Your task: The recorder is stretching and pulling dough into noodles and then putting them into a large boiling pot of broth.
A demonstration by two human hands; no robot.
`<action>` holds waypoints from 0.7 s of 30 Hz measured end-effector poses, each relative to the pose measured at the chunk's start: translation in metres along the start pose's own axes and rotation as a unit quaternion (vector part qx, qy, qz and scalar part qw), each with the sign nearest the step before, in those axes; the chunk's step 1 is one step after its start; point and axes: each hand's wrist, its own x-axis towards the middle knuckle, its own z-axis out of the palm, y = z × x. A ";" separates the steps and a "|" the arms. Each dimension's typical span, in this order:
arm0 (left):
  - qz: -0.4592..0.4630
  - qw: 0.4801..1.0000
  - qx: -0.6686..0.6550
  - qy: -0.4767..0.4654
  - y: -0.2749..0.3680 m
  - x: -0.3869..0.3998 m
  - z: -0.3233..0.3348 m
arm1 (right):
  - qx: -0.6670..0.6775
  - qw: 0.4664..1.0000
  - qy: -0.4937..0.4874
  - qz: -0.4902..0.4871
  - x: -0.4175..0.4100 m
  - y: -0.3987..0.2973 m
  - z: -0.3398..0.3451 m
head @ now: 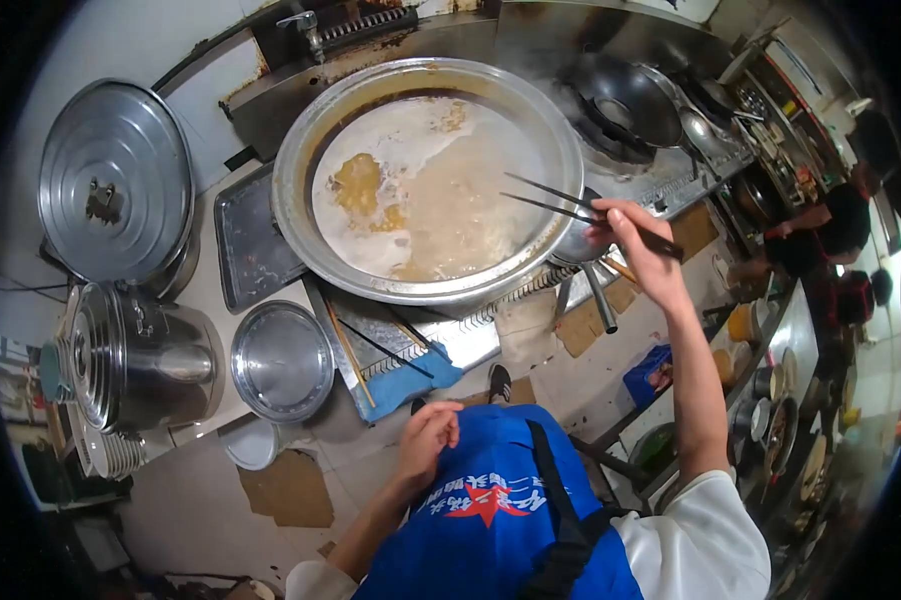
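Observation:
My right hand (pixel 641 251) grips a pair of long dark chopsticks (pixel 563 204), their tips apart above the right side of a large round metal pot (pixel 428 292). Pale foam and brownish liquid (pixel 465 202) fill much of the pot, with yellowish patches toward the left. Under my right hand, partly hidden by it, lies a metal ladle or pan (pixel 570 246) whose tubular handle points toward me. My left hand (pixel 429 439) hangs by the front of my blue apron (pixel 495 450), fingers loosely curled. Nothing shows in it.
A blue cloth (pixel 405 382) and several thin sticks lie on the stove's front edge. To the left are a metal tray (pixel 255 236), a round metal basin (pixel 284 360), a lidded stockpot (pixel 146 360) and a large lid (pixel 116 180). A wok (pixel 630 101) stands right; a person (pixel 833 225) is beyond.

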 end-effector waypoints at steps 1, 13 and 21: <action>0.001 0.998 0.027 0.050 -0.004 -0.001 -0.001 | 0.034 0.998 -0.004 0.043 0.014 0.007 -0.010; 0.001 0.982 0.144 0.126 -0.053 -0.006 0.063 | -0.163 0.968 -0.187 0.047 0.124 0.059 0.005; 0.034 0.967 0.211 0.142 -0.026 0.012 0.052 | -0.152 0.985 -0.056 0.062 0.159 0.071 -0.025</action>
